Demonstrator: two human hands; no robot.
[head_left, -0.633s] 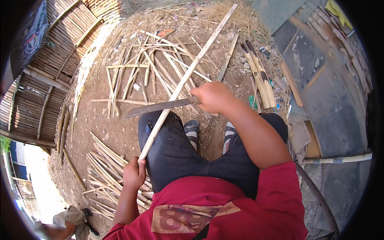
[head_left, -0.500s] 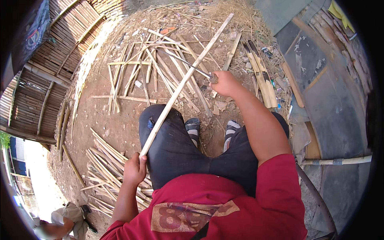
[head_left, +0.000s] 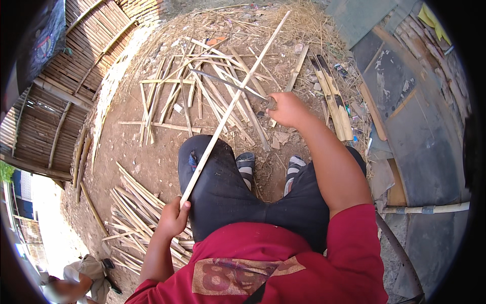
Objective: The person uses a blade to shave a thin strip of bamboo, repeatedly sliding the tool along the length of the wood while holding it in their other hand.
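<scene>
A long pale bamboo strip (head_left: 216, 134) slants from my left hand (head_left: 173, 217) across my left thigh, its far end out over the scattered pieces ahead. Fingers and thumb of that hand are closed round its near end. My right hand (head_left: 288, 109) is wrapped round the handle of a machete (head_left: 217, 79), held out in front of my knees. The long, dark blade points to the far left and crosses the strip beyond my left knee; whether the two touch I cannot tell.
Loose bamboo strips (head_left: 200, 104) lie ahead on bare ground. More form a pile (head_left: 134, 213) beside my left leg. Split bamboo lengths (head_left: 331, 99) and dark boards (head_left: 420, 137) lie to the right. Another person (head_left: 81, 278) is at the lower left, near a slatted bamboo wall (head_left: 96, 40).
The strip has turned slightly, showing a narrower side, and its far end has shifted a little left. The machete's blade now shows broader. Both hands keep their holds.
</scene>
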